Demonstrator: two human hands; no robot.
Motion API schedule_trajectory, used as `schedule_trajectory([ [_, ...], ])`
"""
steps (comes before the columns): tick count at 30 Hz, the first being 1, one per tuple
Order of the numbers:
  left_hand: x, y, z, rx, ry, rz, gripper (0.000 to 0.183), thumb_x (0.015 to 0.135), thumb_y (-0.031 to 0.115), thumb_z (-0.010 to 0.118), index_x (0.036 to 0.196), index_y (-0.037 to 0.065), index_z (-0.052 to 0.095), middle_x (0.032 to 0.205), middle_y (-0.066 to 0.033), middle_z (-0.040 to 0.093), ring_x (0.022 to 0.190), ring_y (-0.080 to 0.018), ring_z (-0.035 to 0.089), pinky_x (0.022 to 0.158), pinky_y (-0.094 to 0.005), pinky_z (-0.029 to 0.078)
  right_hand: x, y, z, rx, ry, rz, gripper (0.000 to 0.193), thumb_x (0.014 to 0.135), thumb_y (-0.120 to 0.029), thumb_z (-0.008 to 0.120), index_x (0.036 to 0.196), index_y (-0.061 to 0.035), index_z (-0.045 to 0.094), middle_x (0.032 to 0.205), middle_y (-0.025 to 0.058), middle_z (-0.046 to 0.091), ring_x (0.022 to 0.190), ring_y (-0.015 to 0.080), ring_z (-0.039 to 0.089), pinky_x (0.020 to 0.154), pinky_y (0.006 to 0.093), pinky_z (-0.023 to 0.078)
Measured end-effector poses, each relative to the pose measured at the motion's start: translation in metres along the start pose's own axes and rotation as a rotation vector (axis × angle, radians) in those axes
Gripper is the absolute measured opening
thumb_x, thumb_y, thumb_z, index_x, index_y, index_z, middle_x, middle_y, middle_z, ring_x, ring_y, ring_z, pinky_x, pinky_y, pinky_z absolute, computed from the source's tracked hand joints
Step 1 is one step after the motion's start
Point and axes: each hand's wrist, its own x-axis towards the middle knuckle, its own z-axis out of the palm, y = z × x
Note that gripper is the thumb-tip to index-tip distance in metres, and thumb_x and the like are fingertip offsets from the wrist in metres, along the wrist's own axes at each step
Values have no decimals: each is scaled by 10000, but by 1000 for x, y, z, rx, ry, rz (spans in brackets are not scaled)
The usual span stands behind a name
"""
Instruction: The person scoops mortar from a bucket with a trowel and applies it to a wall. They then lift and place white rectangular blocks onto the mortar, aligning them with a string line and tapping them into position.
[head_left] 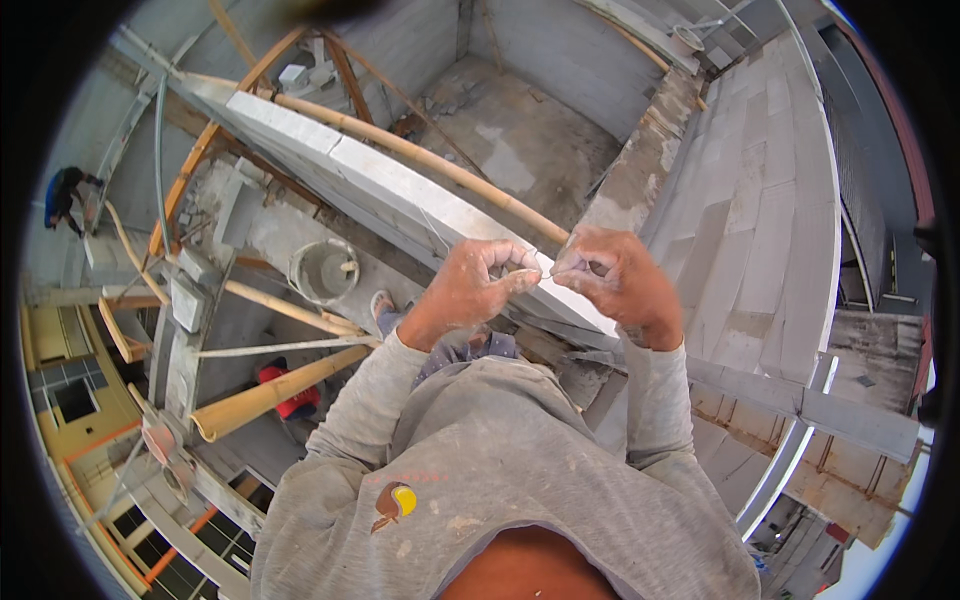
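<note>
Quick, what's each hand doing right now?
Left hand: closed, pinching a thin string.
Right hand: closed, pinching the same string.

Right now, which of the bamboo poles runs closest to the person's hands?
The long thin bamboo pole lying along the top of the grey block wall; it ends just behind the left hand. The thick pole lies far below.

bucket (322, 270): on slab below | bamboo poles (262, 396): scaffold, left | block wall (760, 200): right | person (64, 196): far left
</note>
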Motion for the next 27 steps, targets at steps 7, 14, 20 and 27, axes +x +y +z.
schedule_trajectory([
  [7, 2, -16, 2, -16, -22, -242, 306, 995, 293, 624, 949, -5, 672, 811, 12, 651, 817, -74, 560, 760, -268, 487, -11, -10, 6, -232, 90, -178, 184, 694, -103, 719, 869, -55, 688, 892, 135, 654, 857, 352, 648, 726, 434, 514],
  [14, -5, -11, -3, -58, -225, -87, 327, 950, 319, 702, 1045, 9, 748, 880, 2, 717, 811, -67, 593, 747, -254, 500, -1, -6, 2, -133, -111, -151, 182, 671, -112, 723, 843, -71, 681, 830, 121, 630, 792, 341, 631, 681, 435, 491],
  [20, -1, -2, -14, 106, -297, -72, 233, 871, 240, 779, 967, 28, 772, 868, -60, 755, 772, -117, 658, 735, -284, 525, 1, 2, 2, -8, -159, -126, 125, 729, -148, 730, 804, -60, 681, 777, 103, 631, 734, 317, 627, 657, 409, 481],
  [27, 2, 2, -11, 396, -148, 297, 108, 854, 151, 756, 929, 74, 747, 901, -95, 733, 801, -257, 711, 708, -331, 550, -2, 20, 6, 195, -174, 36, 99, 799, -112, 718, 837, -21, 708, 810, 94, 711, 685, 203, 640, 655, 324, 491],
])
